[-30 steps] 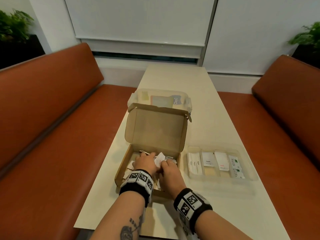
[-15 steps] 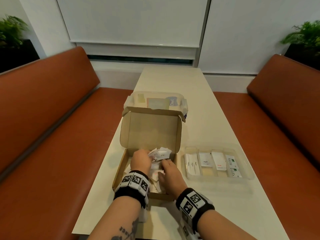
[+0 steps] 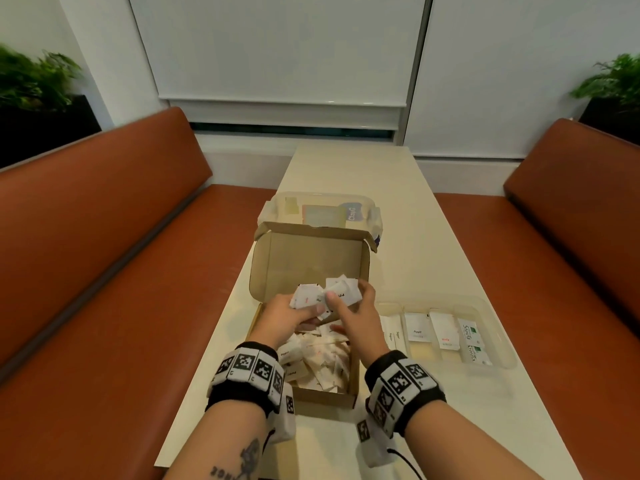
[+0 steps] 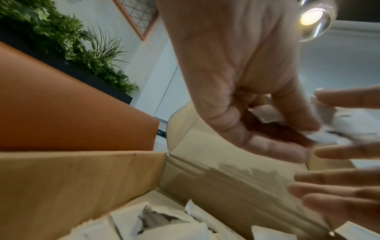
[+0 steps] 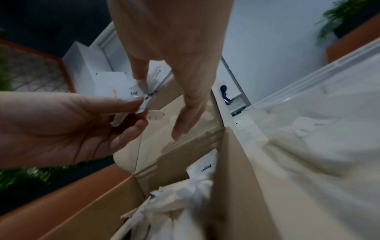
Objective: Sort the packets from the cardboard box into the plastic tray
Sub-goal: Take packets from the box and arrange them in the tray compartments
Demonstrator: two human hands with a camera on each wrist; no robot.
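Observation:
The open cardboard box (image 3: 325, 398) stands on the table with its lid upright, and several white packets (image 3: 322, 362) lie loose inside. Above it my left hand (image 3: 311, 308) grips a bunch of white packets (image 3: 308, 299). My right hand (image 3: 346, 294) pinches one packet (image 3: 346, 289) at the right of that bunch, thumb in front and fingers behind. In the right wrist view the left hand's fingers (image 5: 131, 104) clamp the bunch (image 5: 115, 87). The clear plastic tray (image 3: 498, 327) lies right of the box, with packets sorted in its compartments.
A clear lidded container (image 3: 322, 213) sits just behind the box lid. Orange benches (image 3: 104, 271) run along both sides of the narrow table (image 3: 415, 254). Planters stand behind the benches.
Both hands have risen out of the box with a bunch of packets. The right hand has moved from the box contents up to the bunch.

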